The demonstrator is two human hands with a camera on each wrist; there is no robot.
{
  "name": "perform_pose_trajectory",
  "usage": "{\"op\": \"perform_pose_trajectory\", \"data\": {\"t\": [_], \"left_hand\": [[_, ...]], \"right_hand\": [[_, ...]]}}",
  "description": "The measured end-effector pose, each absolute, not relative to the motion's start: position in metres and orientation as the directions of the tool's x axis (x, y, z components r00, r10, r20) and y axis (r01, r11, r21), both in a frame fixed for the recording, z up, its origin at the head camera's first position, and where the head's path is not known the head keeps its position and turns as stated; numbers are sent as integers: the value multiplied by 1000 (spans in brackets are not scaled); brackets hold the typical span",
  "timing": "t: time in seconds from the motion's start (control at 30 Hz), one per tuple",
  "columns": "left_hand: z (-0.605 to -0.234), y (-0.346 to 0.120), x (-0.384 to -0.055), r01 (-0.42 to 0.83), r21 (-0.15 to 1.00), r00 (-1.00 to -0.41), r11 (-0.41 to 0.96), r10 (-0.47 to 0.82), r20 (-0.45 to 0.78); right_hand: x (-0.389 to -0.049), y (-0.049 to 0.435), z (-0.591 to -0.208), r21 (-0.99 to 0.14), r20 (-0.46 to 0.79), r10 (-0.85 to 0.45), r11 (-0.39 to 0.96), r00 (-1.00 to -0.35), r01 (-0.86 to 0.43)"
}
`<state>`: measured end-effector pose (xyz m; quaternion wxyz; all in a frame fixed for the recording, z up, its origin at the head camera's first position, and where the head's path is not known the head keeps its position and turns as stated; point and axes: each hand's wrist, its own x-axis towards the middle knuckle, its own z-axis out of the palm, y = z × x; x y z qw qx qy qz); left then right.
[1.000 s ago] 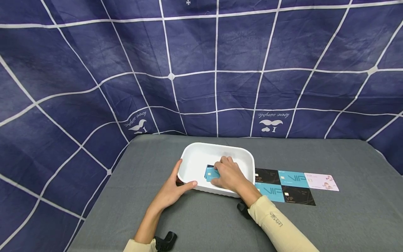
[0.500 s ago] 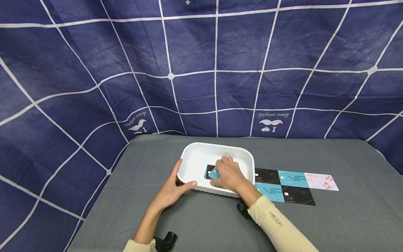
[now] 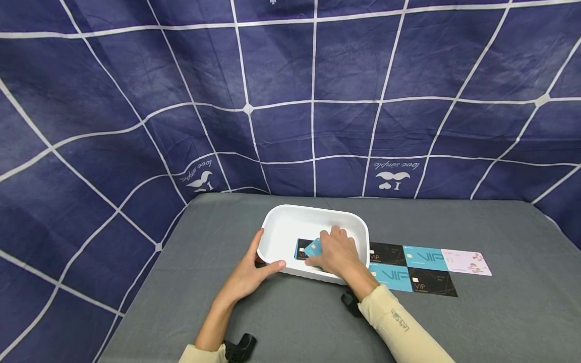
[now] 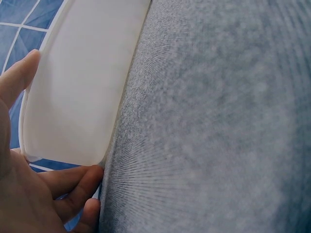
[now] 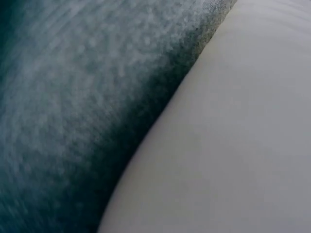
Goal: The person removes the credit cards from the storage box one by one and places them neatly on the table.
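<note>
A white plastic bin [image 3: 313, 214] sits on the grey surface. My left hand [image 3: 247, 272] grips its left end, with the thumb on the front rim; in the left wrist view the fingers of the left hand [image 4: 29, 184] curl against the end of the bin [image 4: 77, 87]. Inside the bin, my right hand [image 3: 336, 252] pinches a blue VIP card [image 3: 313, 248], tilted over a black card [image 3: 301, 249] on the bin floor. The right hand covers part of the blue card. In the right wrist view only the bin's outer wall [image 5: 218, 136] and grey cloth appear.
Right of the bin, cards lie edge to edge in two rows: black [image 3: 387, 253], blue [image 3: 424, 258] and pink [image 3: 466, 262] behind, blue [image 3: 391, 276] and black [image 3: 433, 282] in front. A blue checked curtain [image 3: 345, 126] hangs behind the grey table [image 3: 290, 322].
The blue card has turned and shifted right under my right hand, uncovering the black card below. My left hand stays on the bin, and the cards outside keep their layout.
</note>
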<state>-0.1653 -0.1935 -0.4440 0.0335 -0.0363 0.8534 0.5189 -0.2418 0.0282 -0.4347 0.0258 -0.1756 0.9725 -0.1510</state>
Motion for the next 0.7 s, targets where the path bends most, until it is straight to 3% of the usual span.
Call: {"op": "perform_pose_trajectory", "data": {"t": [0.33,0.7], "left_hand": [[-443,-194,-164,-100,882,-995,460,-22,-102],[-442,-193,-165,-104,882,-994,460,-29,-102]], "right_hand": [[-242,29,-437,-370,96,-455,809,-885,-456],[-244,30,-437,-309,194,-541,758,-818,-574]]}}
